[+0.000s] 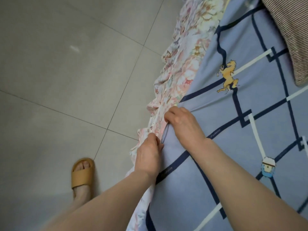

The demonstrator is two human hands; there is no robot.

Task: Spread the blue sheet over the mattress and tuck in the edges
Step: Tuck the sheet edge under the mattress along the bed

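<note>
both the left hand [148, 154] and right hand [181, 120] pinch the blue sheet [250, 147] at the bed's side edge, against a ruffled floral bedskirt [181, 64]; a striped pillow [291, 30] lies near the far corner, tan slipper [82, 172] on the tiled floor [66, 80].

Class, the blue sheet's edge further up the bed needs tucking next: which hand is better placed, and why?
The right hand: it grips the blue patterned sheet further up the edge, nearer the untucked stretch beside the floral ruffled fabric than the left hand.
</note>
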